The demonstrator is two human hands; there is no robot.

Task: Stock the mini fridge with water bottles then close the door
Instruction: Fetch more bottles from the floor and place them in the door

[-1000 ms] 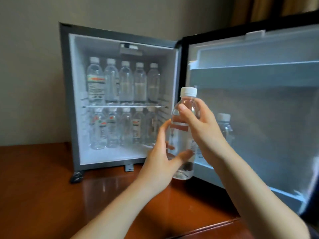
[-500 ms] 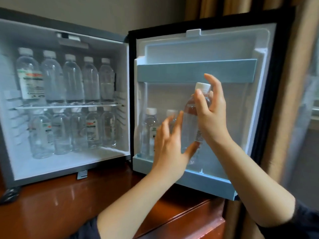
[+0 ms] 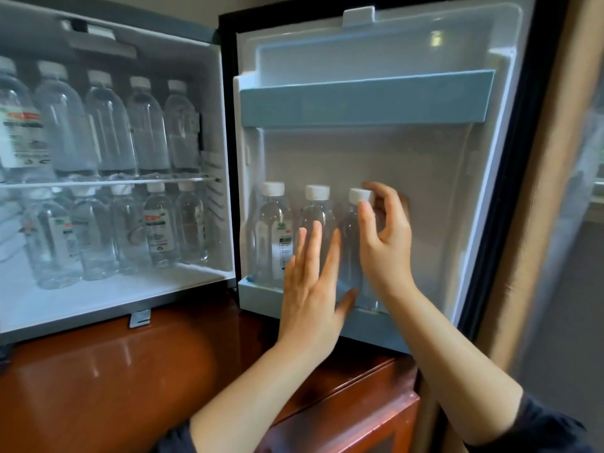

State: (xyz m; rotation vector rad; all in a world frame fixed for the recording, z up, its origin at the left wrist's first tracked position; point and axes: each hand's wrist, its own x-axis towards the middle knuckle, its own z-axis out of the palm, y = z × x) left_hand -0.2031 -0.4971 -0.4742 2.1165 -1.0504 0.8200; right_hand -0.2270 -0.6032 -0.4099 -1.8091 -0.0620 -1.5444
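The mini fridge (image 3: 114, 299) stands open, with several clear water bottles (image 3: 108, 129) on its two inner levels. Three white-capped bottles stand upright in the lower shelf (image 3: 258, 291) of the open door (image 3: 431, 191). The rightmost bottle (image 3: 349, 253) is the one just set down. My right hand (image 3: 387, 246) hovers by its neck and cap, fingers loosely curled and apart, thumb close to the bottle. My left hand (image 3: 310, 289) is flat and spread in front of the middle bottle (image 3: 317, 212), holding nothing.
The fridge sits on a glossy brown wooden cabinet (image 3: 114, 374). The door's upper blue shelf (image 3: 359, 99) holds nothing. The lower door shelf has bare room to the right of the bottles. A beige curtain (image 3: 539, 207) hangs just past the door's outer edge.
The bottle carried in both hands went right and down into the door's lower shelf. Both hands have let go of it and spread open. My view has moved closer to the door.
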